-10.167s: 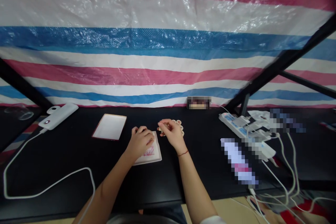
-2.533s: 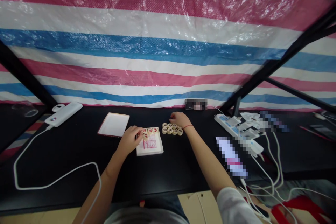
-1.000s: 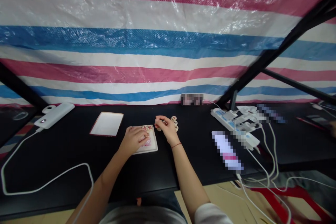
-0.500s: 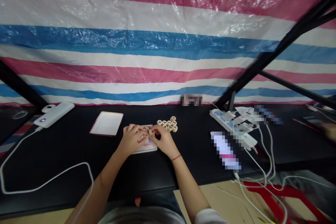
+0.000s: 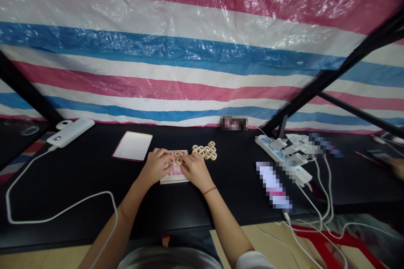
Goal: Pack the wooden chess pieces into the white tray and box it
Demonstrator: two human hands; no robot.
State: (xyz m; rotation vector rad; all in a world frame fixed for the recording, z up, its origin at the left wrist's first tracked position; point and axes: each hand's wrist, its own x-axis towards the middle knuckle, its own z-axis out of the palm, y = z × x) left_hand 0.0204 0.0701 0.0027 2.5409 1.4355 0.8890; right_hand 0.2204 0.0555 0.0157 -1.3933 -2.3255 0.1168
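Observation:
A shallow white box [image 5: 174,179] with pink print inside lies in front of me on the black table. A row of round Chinese chess pieces [image 5: 177,153] with red characters fills its far edge. My left hand [image 5: 157,166] rests over the box's left side, fingers apart and touching pieces there. At the middle of the box, my right hand [image 5: 196,170] has its thumb and index finger on another Chinese chess piece [image 5: 179,161]. Its other fingers are curled and partly hidden. Just beyond that hand, several loose pieces [image 5: 207,149], mostly with dark characters, sit grouped on the table.
A white-lined lid [image 5: 132,146] lies to the left. Farther left is a white power bank [image 5: 71,132] with a cable [image 5: 59,221]. On the right are a power strip [image 5: 284,155], a blurred-out phone [image 5: 274,187] and tangled cords. Another person's hand [image 5: 398,167] shows at the right edge.
The view has shifted slightly. My right fingers have gone from pinching a piece upright to pressing lower over the box, where a piece now lies face up. More of the red row shows.

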